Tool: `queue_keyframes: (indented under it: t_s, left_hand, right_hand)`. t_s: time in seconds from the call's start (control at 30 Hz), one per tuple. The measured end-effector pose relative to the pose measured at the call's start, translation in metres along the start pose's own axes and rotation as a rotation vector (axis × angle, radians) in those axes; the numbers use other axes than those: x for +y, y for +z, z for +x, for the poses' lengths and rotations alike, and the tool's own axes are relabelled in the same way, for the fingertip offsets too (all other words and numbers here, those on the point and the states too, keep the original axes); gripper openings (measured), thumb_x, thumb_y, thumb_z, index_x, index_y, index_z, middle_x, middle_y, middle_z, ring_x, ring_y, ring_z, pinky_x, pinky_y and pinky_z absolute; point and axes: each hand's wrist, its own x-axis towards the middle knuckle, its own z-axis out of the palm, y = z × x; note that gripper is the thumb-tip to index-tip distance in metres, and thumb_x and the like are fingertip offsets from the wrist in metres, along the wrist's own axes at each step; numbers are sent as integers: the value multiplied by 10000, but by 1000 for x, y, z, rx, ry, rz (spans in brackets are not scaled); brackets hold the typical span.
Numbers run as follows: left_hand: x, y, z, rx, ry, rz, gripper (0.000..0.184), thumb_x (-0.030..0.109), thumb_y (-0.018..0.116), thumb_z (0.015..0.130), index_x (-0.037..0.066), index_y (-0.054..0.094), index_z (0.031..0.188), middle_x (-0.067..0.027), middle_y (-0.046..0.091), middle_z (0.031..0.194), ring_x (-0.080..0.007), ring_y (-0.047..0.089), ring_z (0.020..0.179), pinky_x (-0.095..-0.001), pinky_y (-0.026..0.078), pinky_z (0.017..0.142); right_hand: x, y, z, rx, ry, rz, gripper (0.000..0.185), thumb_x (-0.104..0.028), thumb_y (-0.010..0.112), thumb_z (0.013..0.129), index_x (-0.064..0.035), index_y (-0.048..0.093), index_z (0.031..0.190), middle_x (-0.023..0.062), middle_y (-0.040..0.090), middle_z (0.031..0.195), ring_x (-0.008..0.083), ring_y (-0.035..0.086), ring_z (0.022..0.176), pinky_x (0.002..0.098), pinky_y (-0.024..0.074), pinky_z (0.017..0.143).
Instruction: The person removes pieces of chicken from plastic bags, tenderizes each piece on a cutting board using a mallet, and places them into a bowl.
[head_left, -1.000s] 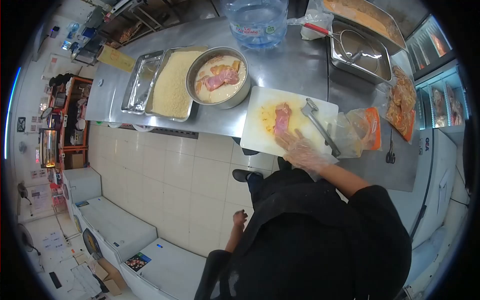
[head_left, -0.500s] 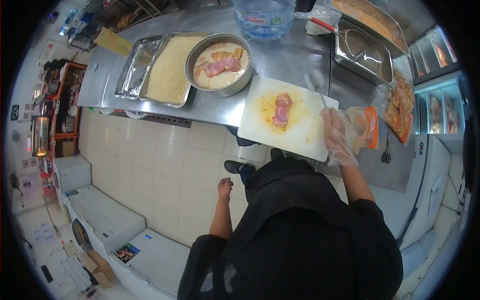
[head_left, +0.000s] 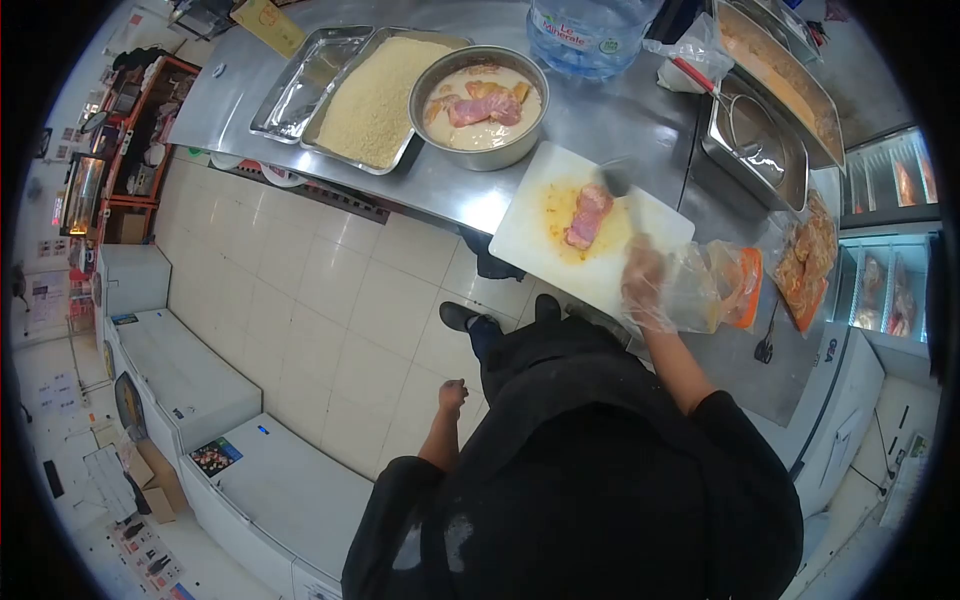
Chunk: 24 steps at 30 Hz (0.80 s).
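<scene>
My right hand (head_left: 643, 278), in a clear plastic glove and smeared by motion, grips the handle of a meat mallet (head_left: 614, 178). The mallet's blurred grey head is over the far end of a pink piece of raw meat (head_left: 588, 217). That meat lies on a white cutting board (head_left: 530, 232) marked with yellow-orange juice. My left hand (head_left: 453, 393) hangs low beside my body above the floor, fingers curled into a fist, touching nothing. Left of the board stands a round metal pot (head_left: 480, 158) of pale liquid with meat pieces (head_left: 487, 108) in it.
A tray of pale crumbs (head_left: 375, 100) and a bare metal tray (head_left: 312, 85) stand left. Behind are a large water bottle (head_left: 590, 40) and a red-handled strainer (head_left: 745, 120). Bagged meat (head_left: 805, 255), an orange-edged plastic bag (head_left: 740, 285) and scissors (head_left: 766, 345) lie right.
The mallet has swung left and toward the meat with my right hand. My left hand stays curled at my side. The view has shifted, so the counter sits higher and further right.
</scene>
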Motion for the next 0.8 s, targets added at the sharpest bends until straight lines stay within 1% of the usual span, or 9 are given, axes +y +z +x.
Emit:
queue_keyframes:
  t_s: [0.17,0.23,0.3,0.37,0.5,0.63,0.7,0.77,0.8]
  left_hand:
    - [7,7,9,26,139,41,235,196,499,729,-20,535,816,-78,538,615,-141,485,526,-267,378,470]
    - [18,12,9,31,132,13,242,205,505,728,-20,538,812,-82,547,633,-151,491,545,-280,383,489]
    - [34,15,12,14,119,30,253,210,492,744,-8,520,869,-77,549,687,-157,509,612,-291,396,545]
    - [42,8,13,4,80,55,270,215,479,759,4,502,926,-72,550,742,-162,526,679,-302,408,600]
    - [34,7,9,35,167,81,279,232,481,762,13,495,933,-65,541,730,-157,518,693,-301,400,612]
    - [22,16,4,65,65,-21,246,199,504,741,-28,529,831,-78,545,625,-143,497,552,-263,385,499]
    - [9,12,4,71,81,26,233,190,507,741,-25,532,827,-71,536,607,-139,490,538,-263,379,482]
    - [-4,11,6,77,47,1,231,189,507,742,-25,533,825,-69,533,603,-137,486,530,-264,377,476]
    - [-4,11,8,77,19,-12,229,187,506,743,-25,534,823,-66,530,598,-136,482,522,-265,374,469]
  right_hand:
    - [-39,-32,-4,12,61,153,356,-319,261,851,-72,512,905,189,529,835,301,498,832,396,334,763]
    - [-12,-2,3,448,-159,420,416,-347,241,852,-45,525,874,196,528,881,339,488,851,410,352,748]
    - [13,9,16,215,-111,448,386,-321,264,857,-29,517,871,205,528,845,345,494,798,404,374,688]
    - [-10,-6,21,-6,52,18,310,-270,334,849,-25,512,779,191,517,713,318,492,681,399,359,609]
    - [-24,-25,-2,476,-202,306,495,-378,263,851,21,494,670,209,519,669,311,500,673,371,368,625]
    - [5,-9,14,131,-148,39,394,-296,333,845,-13,460,603,150,436,550,188,457,530,329,306,454]
    - [-18,-26,4,25,13,206,370,-275,354,845,-23,470,600,149,449,560,203,435,506,329,307,445]
    - [-14,-16,-3,649,-464,67,440,-352,333,850,-1,467,620,165,502,616,268,437,546,358,342,510]
    - [12,10,-2,392,-234,497,421,-339,345,851,-9,484,631,169,499,594,273,418,536,378,338,509]
